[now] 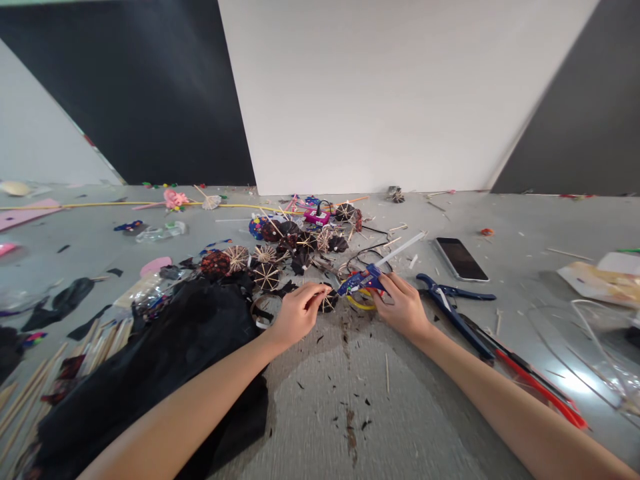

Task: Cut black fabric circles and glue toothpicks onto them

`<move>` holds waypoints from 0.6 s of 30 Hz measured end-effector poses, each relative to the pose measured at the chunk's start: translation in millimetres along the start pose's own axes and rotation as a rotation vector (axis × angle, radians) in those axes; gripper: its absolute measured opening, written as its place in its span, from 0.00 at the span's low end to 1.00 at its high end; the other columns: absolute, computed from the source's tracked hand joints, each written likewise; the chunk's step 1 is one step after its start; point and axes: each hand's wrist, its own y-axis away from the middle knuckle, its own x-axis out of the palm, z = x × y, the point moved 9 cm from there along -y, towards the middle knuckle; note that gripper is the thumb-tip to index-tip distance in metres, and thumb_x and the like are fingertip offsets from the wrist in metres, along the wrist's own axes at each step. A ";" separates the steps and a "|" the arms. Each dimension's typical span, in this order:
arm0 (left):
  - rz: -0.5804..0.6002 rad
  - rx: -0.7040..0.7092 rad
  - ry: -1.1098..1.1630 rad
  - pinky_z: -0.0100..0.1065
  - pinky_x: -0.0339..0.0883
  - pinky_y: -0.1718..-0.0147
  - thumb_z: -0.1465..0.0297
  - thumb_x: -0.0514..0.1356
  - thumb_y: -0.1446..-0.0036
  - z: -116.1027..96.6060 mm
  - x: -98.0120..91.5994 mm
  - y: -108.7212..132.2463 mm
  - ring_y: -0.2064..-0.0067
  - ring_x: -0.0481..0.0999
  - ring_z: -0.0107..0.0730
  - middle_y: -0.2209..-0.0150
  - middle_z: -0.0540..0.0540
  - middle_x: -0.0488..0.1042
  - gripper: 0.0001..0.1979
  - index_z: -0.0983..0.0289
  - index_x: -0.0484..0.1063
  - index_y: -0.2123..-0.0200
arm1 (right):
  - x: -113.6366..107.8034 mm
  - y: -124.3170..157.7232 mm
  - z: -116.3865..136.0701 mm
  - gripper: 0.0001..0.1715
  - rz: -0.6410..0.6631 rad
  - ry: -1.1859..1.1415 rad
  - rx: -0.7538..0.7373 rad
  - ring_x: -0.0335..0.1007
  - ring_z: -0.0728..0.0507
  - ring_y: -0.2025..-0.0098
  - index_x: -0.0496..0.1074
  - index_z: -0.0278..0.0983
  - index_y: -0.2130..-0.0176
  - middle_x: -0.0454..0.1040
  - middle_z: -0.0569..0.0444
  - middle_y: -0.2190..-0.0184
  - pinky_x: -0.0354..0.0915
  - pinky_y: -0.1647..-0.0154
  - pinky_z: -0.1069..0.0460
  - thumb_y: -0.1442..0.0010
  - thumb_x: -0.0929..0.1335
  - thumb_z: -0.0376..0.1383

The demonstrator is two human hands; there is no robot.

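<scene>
My left hand (299,311) is closed in a pinch on a small dark paper umbrella (329,302) held just above the grey table (350,400). My right hand (401,305) is wrapped round a blue glue gun (361,280), whose white glue stick (400,249) pokes out to the upper right. The gun's nozzle points left towards the small umbrella. The two hands sit close together near the table's middle.
A heap of finished paper umbrellas (280,250) lies behind the hands. Black material (165,360) and wooden sticks (60,373) lie at the left. Blue pliers (450,303), a red-handled tool (540,387) and a phone (460,259) lie at the right. A white board (400,93) stands at the back.
</scene>
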 end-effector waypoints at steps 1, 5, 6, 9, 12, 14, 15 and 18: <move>-0.001 0.001 -0.001 0.32 0.77 0.57 0.74 0.59 0.31 0.0 0.0 0.0 0.59 0.82 0.33 0.56 0.57 0.82 0.08 0.61 0.77 0.53 | 0.1 0.3 -0.6 0.15 -0.002 0.001 0.002 0.75 0.40 0.64 0.74 0.37 0.49 0.76 0.48 0.64 0.73 0.61 0.47 0.35 0.68 0.33; -0.006 0.013 -0.003 0.32 0.77 0.58 0.74 0.59 0.31 -1.5 -0.3 -0.4 0.59 0.82 0.33 0.57 0.57 0.82 0.08 0.61 0.77 0.53 | 2.4 1.3 -3.0 0.16 0.013 -0.002 0.015 0.74 0.40 0.64 0.74 0.37 0.47 0.76 0.48 0.64 0.73 0.62 0.47 0.35 0.67 0.34; -0.008 0.014 -0.003 0.32 0.77 0.58 0.74 0.59 0.31 -1.9 -0.5 -0.6 0.59 0.83 0.33 0.57 0.57 0.82 0.08 0.61 0.77 0.53 | 2.7 1.4 -3.3 0.16 0.015 -0.003 0.016 0.74 0.40 0.64 0.74 0.37 0.47 0.76 0.47 0.64 0.73 0.62 0.47 0.35 0.67 0.34; -0.008 0.005 -0.003 0.33 0.77 0.57 0.75 0.59 0.31 -2.0 -0.6 -0.8 0.59 0.83 0.33 0.57 0.57 0.82 0.08 0.61 0.77 0.53 | 2.2 1.1 -3.3 0.16 0.011 -0.001 0.019 0.74 0.40 0.64 0.74 0.37 0.48 0.75 0.47 0.64 0.73 0.62 0.47 0.35 0.67 0.34; -0.004 0.003 -0.002 0.32 0.77 0.57 0.75 0.59 0.31 -2.2 -0.2 -0.6 0.58 0.82 0.32 0.57 0.57 0.82 0.08 0.61 0.76 0.53 | 1.6 0.7 -2.8 0.15 0.008 0.005 0.019 0.74 0.40 0.65 0.74 0.36 0.48 0.75 0.47 0.65 0.73 0.63 0.47 0.35 0.67 0.34; -0.006 0.003 -0.004 0.32 0.77 0.57 0.75 0.59 0.31 -2.0 -0.3 -0.5 0.58 0.82 0.32 0.57 0.56 0.82 0.08 0.61 0.76 0.53 | 1.3 0.6 -2.6 0.15 0.009 0.007 0.017 0.74 0.40 0.65 0.74 0.36 0.48 0.75 0.47 0.65 0.73 0.62 0.47 0.35 0.67 0.34; -0.007 0.001 -0.005 0.32 0.77 0.57 0.75 0.59 0.31 -1.7 -0.3 -0.4 0.58 0.82 0.32 0.57 0.56 0.82 0.08 0.61 0.76 0.53 | 1.1 0.7 -2.6 0.16 0.008 0.008 0.017 0.74 0.40 0.64 0.74 0.36 0.48 0.75 0.47 0.64 0.73 0.62 0.47 0.35 0.67 0.34; -0.007 -0.013 -0.010 0.32 0.77 0.57 0.73 0.59 0.31 0.2 -0.2 -0.1 0.58 0.83 0.33 0.57 0.57 0.82 0.07 0.61 0.76 0.53 | 0.6 0.9 -3.0 0.15 0.008 0.007 0.021 0.75 0.40 0.64 0.74 0.37 0.48 0.76 0.48 0.64 0.73 0.61 0.47 0.35 0.67 0.35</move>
